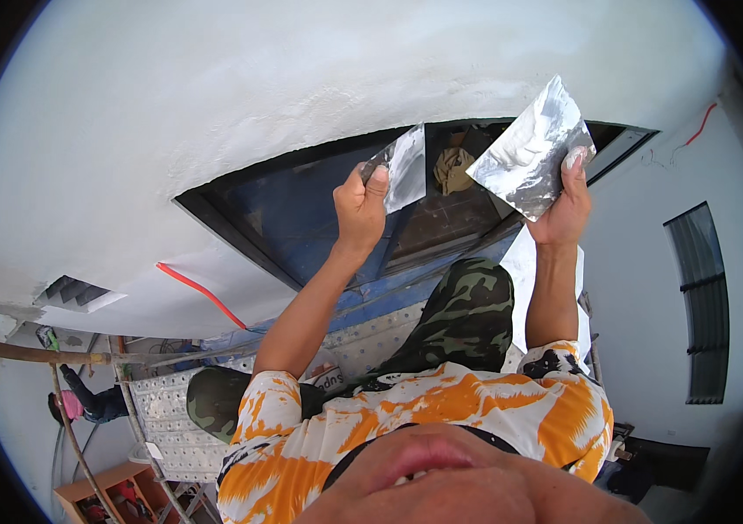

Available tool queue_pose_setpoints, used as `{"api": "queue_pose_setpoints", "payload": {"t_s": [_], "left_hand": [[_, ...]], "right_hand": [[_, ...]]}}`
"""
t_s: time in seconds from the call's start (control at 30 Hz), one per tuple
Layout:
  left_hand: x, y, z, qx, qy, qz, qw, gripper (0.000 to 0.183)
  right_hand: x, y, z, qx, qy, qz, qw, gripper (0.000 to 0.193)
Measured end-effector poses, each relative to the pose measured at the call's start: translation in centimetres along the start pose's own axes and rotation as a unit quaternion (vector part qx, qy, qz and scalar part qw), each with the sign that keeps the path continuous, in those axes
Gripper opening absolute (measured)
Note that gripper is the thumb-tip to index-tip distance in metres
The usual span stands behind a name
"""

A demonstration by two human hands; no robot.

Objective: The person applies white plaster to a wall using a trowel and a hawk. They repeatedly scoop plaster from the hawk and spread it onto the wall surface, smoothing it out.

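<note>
Down below left hand (361, 208) and its blade (407, 168), a white bucket (328, 378), contents unclear.

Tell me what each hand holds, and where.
The left hand holds a metal blade by its left edge; the right hand holds a white-smeared metal plate by its lower-right edge.

Bright, soft light, strong fisheye bending, black corners, bluish rim.

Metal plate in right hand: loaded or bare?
Partly loaded: white paste is smeared across the face of the metal plate, with bare grey showing near the thumb of the right hand.
</note>
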State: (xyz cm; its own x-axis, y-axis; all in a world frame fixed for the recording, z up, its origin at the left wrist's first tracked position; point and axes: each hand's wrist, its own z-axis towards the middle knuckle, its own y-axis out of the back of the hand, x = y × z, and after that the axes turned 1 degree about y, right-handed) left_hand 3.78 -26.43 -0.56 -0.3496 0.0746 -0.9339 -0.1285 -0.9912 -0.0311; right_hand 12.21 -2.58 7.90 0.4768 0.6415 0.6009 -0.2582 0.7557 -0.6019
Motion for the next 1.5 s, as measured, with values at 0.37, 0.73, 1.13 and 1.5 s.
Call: {"api": "queue_pose_setpoints", "payload": {"t_s": [0.37,0.73,1.13,1.5], "left_hand": [[-2.5,2.6,0.9,-0.080,0.405,-0.474,0.778,0.029],[-2.1,0.9,-0.8,-0.149,-0.325,-0.154,0.921,0.027],[-2.7,8.7,5.9,-0.108,-0.129,-0.401,0.901,0.042],[-9.2,22.0,16.5,-0.205,-0.256,-0.316,0.890,0.051]], "right_hand": [[-3.5,-2.4,-0.2,0.297,0.003,-0.745,0.597,0.051],[-5.8,-6.7,-3.4,-0.174,-0.362,0.147,0.904,0.026],[11.2,-5.8,12.4,-0.105,0.077,-0.382,0.915,0.028],[18.0,2.8,37.6,-0.161,0.483,-0.795,0.330,0.058]]}}
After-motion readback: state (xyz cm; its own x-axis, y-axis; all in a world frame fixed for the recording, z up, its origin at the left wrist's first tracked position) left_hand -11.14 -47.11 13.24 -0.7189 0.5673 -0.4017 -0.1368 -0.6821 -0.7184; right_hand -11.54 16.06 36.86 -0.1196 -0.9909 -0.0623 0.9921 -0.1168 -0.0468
